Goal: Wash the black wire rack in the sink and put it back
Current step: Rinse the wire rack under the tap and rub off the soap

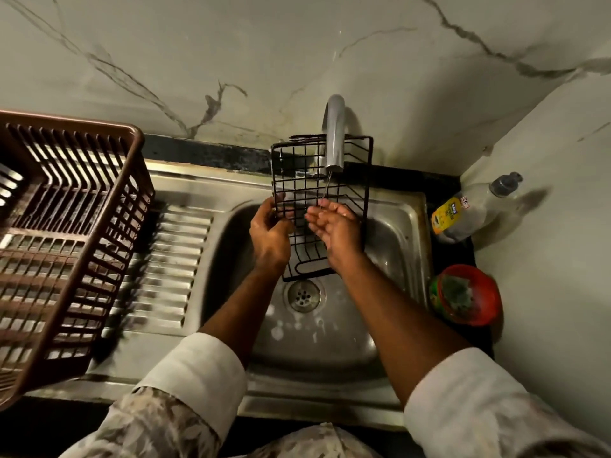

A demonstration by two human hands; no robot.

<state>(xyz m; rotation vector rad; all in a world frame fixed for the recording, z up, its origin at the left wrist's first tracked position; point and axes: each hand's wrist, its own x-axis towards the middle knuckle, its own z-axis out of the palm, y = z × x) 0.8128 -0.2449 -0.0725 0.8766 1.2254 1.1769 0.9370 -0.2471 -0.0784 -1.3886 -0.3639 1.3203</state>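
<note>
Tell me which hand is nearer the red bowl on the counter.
Right. The right hand lies on the black wire rack, on the red bowl's side; the left hand grips the rack's far edge.

You hold the black wire rack (307, 180) over the stainless steel sink basin (396, 239), tilted up towards the curved chrome tap (334, 133), from which a thin stream of water runs. Your left hand (269, 238) grips the rack's left edge; your right hand (334, 226) lies flat, fingers straight, against its wires under the stream. A brown plastic dish basket (66, 233) sits on the ribbed drainboard. A clear soap bottle (469, 209) and a red tub (469, 295) stand right of the basin.
</note>
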